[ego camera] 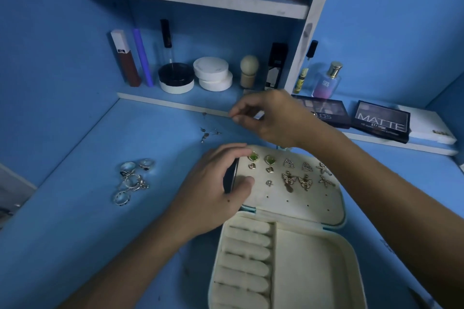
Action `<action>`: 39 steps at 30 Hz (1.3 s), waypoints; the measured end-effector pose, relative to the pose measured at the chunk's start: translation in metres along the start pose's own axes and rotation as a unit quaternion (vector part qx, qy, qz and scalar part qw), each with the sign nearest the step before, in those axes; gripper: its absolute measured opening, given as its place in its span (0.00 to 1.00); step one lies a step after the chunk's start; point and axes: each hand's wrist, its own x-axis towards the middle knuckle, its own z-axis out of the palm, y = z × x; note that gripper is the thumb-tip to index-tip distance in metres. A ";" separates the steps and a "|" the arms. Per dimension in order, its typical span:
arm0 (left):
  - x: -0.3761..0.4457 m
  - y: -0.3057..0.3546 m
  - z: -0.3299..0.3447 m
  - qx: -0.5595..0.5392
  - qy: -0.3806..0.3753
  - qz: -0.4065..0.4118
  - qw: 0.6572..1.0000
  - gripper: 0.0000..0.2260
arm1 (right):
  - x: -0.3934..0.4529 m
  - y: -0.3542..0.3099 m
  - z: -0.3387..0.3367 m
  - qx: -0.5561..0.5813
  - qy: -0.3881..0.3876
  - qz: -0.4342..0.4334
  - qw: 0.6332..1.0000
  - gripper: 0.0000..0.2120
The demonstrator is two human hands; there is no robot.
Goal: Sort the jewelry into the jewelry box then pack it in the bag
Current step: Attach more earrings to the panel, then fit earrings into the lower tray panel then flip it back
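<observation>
The jewelry box (288, 258) is lying open at the near edge of the blue desk (75, 208), its ring rolls unfilled. The left hand (216, 190) is gripping the earring panel (288, 198) by its left edge, likely steadying it for pinning. Rings (131, 180) are waiting toward the left edge. Farther back, the right hand (266, 115) is pinching something small; loose earrings (208, 133) are lying beside it. Palettes (379, 120) are sitting on the rear ledge, clear of the work.

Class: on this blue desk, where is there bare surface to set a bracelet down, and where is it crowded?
Bare blue desk lies below the cluster of silver rings, left of the open cream jewelry box. Another patch lies between the rings and the loose small earrings. Crowded: the box's earring panel, where the left hand grips its edge.
</observation>
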 end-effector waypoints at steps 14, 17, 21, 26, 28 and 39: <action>0.001 0.000 -0.001 0.009 -0.002 0.000 1.000 0.21 | 0.048 -0.005 0.029 -0.086 -0.165 -0.022 0.982 0.09; 0.001 0.001 -0.002 0.010 -0.002 0.002 1.000 0.20 | 0.052 -0.009 0.029 -0.100 -0.187 -0.009 0.977 0.08; 0.001 0.001 -0.002 0.013 -0.004 0.005 1.000 0.20 | 0.055 -0.012 0.030 -0.120 -0.190 -0.015 0.974 0.06; 0.001 0.001 -0.002 0.010 -0.006 0.005 1.000 0.20 | 0.055 -0.012 0.030 -0.122 -0.180 -0.014 0.976 0.05; 0.001 0.001 -0.002 0.009 -0.007 0.005 1.000 0.20 | 0.056 -0.011 0.030 -0.114 -0.175 -0.014 0.978 0.04; 0.001 -0.001 -0.001 -0.003 -0.009 0.001 1.000 0.21 | 0.040 -0.015 0.011 -0.050 -0.058 -0.042 0.996 0.03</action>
